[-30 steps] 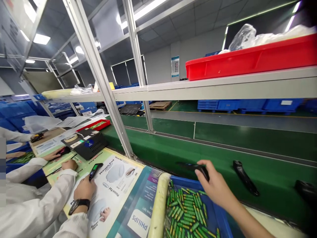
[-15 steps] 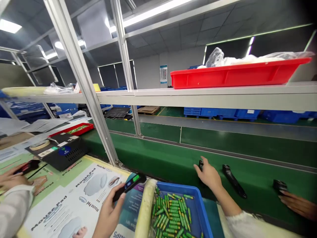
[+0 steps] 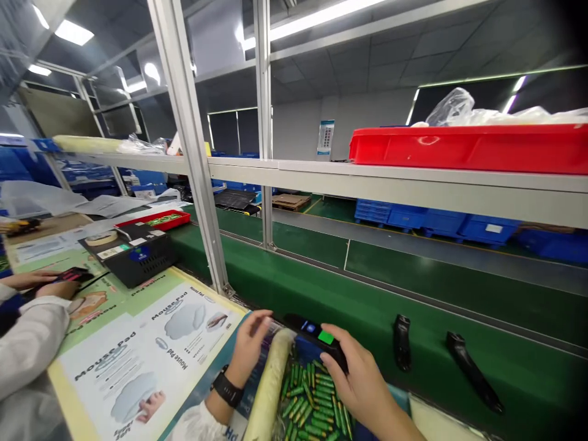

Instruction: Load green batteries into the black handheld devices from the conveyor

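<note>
My right hand [image 3: 361, 380] grips a black handheld device [image 3: 294, 323] with lit blue and green display patches, above the blue tray. My left hand [image 3: 250, 343], a black watch [image 3: 227, 387] on its wrist, is just left of the device's far end. Its fingers are bent and apart, with nothing in them. Under the device lie many green cylindrical cells [image 3: 316, 398], beside a pale yellow foam roll [image 3: 271, 386]. Two black devices of similar shape, one upright in view [image 3: 402, 343] and one slanted [image 3: 475, 372], rest on the green conveyor belt to the right.
At left, a co-worker's hands [image 3: 55, 285] hold a dark device near a black box [image 3: 138, 254]. Printed mouse-pad sheets [image 3: 138, 361] cover the table. A metal post [image 3: 193, 141] and a shelf [image 3: 294, 174] with a red bin [image 3: 459, 147] stand ahead.
The lit device has passed from my left hand to my right. My right hand has let go of another black device, now on the belt. The view has turned; the hand at far right is gone.
</note>
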Demonstrator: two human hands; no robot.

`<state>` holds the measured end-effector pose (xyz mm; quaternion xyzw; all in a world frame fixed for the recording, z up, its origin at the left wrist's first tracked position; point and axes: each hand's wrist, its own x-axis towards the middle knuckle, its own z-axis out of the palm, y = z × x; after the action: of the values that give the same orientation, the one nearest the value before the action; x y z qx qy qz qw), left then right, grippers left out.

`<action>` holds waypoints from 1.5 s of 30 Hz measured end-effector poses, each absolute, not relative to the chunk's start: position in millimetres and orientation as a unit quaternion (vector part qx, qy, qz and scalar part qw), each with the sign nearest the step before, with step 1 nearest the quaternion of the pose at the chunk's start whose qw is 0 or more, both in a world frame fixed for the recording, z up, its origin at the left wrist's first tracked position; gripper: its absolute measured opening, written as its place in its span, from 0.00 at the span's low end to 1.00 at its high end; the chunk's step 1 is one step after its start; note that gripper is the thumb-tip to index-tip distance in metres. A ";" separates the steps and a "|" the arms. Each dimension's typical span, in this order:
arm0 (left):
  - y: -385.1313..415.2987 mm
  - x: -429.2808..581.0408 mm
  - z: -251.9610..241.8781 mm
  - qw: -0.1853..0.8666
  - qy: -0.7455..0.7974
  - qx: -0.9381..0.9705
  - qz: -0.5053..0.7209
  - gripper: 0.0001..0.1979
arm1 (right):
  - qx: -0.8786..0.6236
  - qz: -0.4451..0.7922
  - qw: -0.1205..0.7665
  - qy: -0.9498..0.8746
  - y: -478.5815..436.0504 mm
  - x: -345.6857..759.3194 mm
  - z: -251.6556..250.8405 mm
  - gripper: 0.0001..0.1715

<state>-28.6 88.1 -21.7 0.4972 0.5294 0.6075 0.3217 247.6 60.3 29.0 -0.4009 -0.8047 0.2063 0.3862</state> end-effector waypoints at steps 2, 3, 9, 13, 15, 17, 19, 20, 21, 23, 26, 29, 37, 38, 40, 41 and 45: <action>96.5 -35.6 -36.8 0.296 0.569 0.411 0.648 0.26 | -0.418 0.108 0.450 -0.782 50.3 243.9 27.1 0.26; 100.5 -39.1 -43.0 0.292 0.580 0.387 0.654 0.27 | -0.416 0.081 0.455 -0.783 47.3 239.9 24.6 0.25; 105.1 -46.3 -54.2 0.284 0.592 0.343 0.672 0.25 | -0.478 0.190 0.293 -0.806 58.5 230.7 31.0 0.19; 100.0 -44.4 -51.9 0.277 0.587 0.349 0.677 0.23 | -0.548 0.245 0.404 -0.690 90.8 269.6 46.3 0.26; 99.2 -43.2 -51.9 0.277 0.584 0.342 0.682 0.22 | -0.583 0.222 0.444 -0.644 115.3 296.2 39.8 0.29; 99.7 -40.9 -52.6 0.288 0.579 0.325 0.690 0.22 | -0.632 0.198 0.429 -0.615 141.6 320.2 21.7 0.30; 100.8 -37.0 -53.8 0.308 0.570 0.297 0.701 0.22 | -0.677 0.192 0.385 -0.597 164.5 337.5 -2.9 0.28; 101.4 -34.5 -54.3 0.320 0.565 0.281 0.706 0.22 | -0.692 0.193 0.366 -0.592 173.4 343.4 -15.1 0.27; 101.8 -31.9 -54.6 0.331 0.562 0.266 0.710 0.22 | -0.702 0.195 0.353 -0.587 180.2 347.5 -26.0 0.27; 102.1 -26.8 -54.4 0.349 0.557 0.242 0.713 0.23 | -0.708 0.199 0.345 -0.583 187.5 352.0 -40.2 0.29; 100.8 -21.7 -51.8 0.364 0.553 0.229 0.714 0.24 | -0.692 0.205 0.366 -0.588 184.7 353.2 -37.4 0.37; 98.6 -21.5 -50.0 0.369 0.549 0.231 0.713 0.26 | -0.653 0.220 0.405 -0.601 167.7 350.7 -10.5 0.38; 104.8 -30.0 -66.4 0.357 0.589 0.268 0.674 0.30 | -0.568 0.374 0.502 -0.534 75.0 367.8 23.1 0.42; 106.3 -29.7 -68.1 0.363 0.595 0.264 0.667 0.30 | -0.576 0.385 0.508 -0.512 63.7 379.0 12.2 0.42; 108.2 -28.1 -70.4 0.381 0.604 0.253 0.653 0.31 | -0.601 0.382 0.537 -0.452 42.9 406.1 -16.7 0.42; 108.5 -27.1 -71.1 0.391 0.606 0.251 0.645 0.32 | -0.618 0.362 0.560 -0.417 33.3 420.0 -32.1 0.41; 106.6 -24.8 -73.7 0.403 0.611 0.276 0.623 0.34 | -0.651 0.267 0.626 -0.335 4.6 453.7 -73.0 0.39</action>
<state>-24.8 106.6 -73.7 0.2764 0.6112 0.6226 0.4031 453.7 4.6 -73.0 -0.6509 -0.3355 0.2672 0.6264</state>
